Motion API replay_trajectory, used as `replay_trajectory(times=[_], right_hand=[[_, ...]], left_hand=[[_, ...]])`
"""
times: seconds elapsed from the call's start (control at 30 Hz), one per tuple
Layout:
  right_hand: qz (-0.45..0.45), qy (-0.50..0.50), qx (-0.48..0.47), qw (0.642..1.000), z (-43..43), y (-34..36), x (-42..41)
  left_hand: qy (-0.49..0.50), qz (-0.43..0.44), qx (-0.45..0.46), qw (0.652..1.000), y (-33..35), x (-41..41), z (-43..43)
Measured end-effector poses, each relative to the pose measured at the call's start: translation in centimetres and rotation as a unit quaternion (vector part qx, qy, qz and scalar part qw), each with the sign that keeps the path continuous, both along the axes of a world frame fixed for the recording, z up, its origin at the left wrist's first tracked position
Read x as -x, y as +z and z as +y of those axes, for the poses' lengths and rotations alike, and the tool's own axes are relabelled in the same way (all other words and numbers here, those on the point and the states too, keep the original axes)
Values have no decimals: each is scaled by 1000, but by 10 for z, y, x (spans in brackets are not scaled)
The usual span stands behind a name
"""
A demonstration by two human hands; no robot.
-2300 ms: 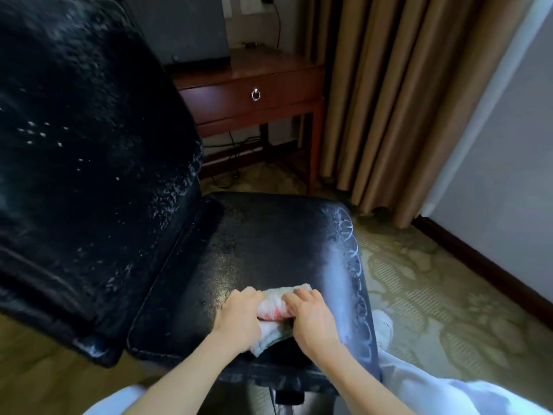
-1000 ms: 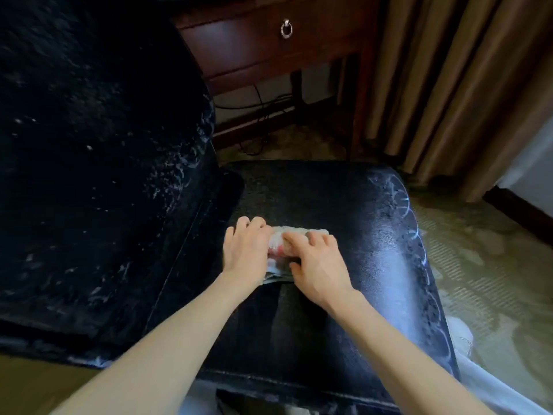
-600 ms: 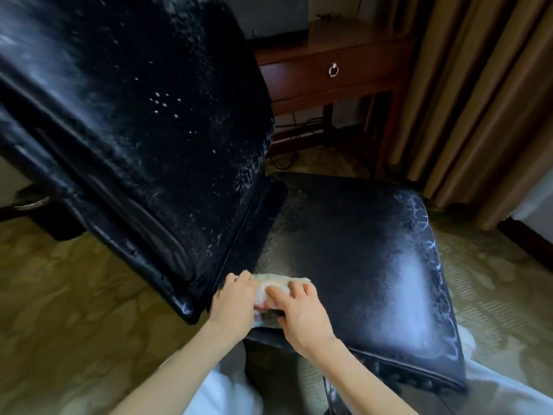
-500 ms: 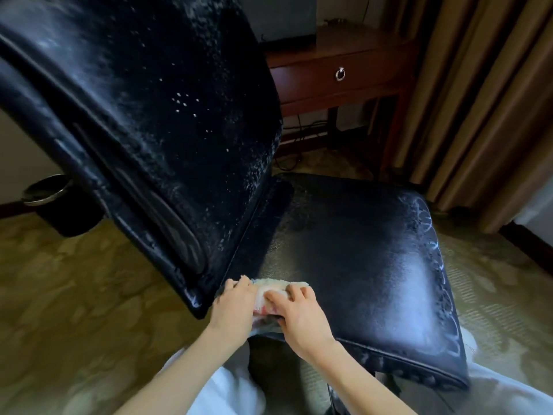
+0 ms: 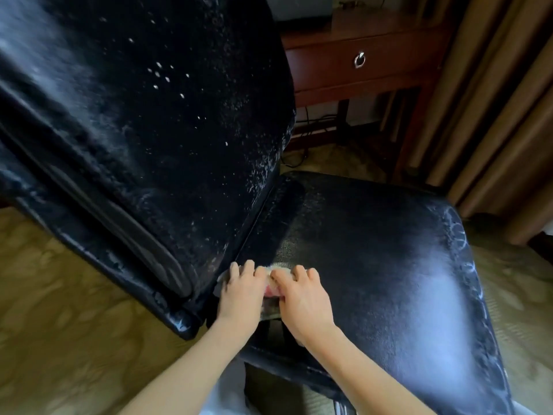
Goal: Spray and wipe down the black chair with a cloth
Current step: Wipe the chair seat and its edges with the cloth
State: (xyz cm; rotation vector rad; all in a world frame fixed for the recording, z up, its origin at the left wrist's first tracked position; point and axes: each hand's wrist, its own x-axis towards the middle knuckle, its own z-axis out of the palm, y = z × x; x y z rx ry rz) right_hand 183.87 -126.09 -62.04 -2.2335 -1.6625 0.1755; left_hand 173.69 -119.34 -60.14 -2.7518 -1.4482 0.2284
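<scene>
1. My left hand [image 5: 239, 298] and my right hand [image 5: 303, 301] lay side by side on the seat [image 5: 374, 250] of the black chair [image 5: 149, 121], near the seat's near-left corner.
2. Between them sat the cloth [image 5: 273, 284], a small pale wad with a pink patch, bunched up and mostly hidden under my fingers.
3. The grip of my left hand was curled down over the cloth's left part, knuckles up, pressing it onto the seat close to the foot of the backrest [image 5: 134, 100].
4. The grip of my right hand was likewise closed over the cloth's right part, with the index finger laid along its top edge.
5. The backrest tilted away to the left and was flecked with white droplets, thickest along its right edge.
6. The right side of the seat showed a broad pale sheen and cracked lines near its rim.
7. Beyond the chair stood a dark wooden worktop [image 5: 359, 64] with a ring-pull drawer, beside brown curtains [image 5: 484, 109].
8. Patterned carpet [image 5: 59, 324] covered the floor.
</scene>
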Motion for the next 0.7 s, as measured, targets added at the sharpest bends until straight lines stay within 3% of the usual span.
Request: replay_trajectory(times=[0.2,0.4,0.7], right_hand=[[5,-31,-43,999,70,-4,-57],[-20,-59,-73,995,134,-13,-155],[-48,-139,-108,983,217,-30,-282]], left_hand=[[15,15,-22,1000,-3,-75,72],[-56,-3,-74,996,-10,-165,144],[-121,-60,-58,989,-12,-289,227]])
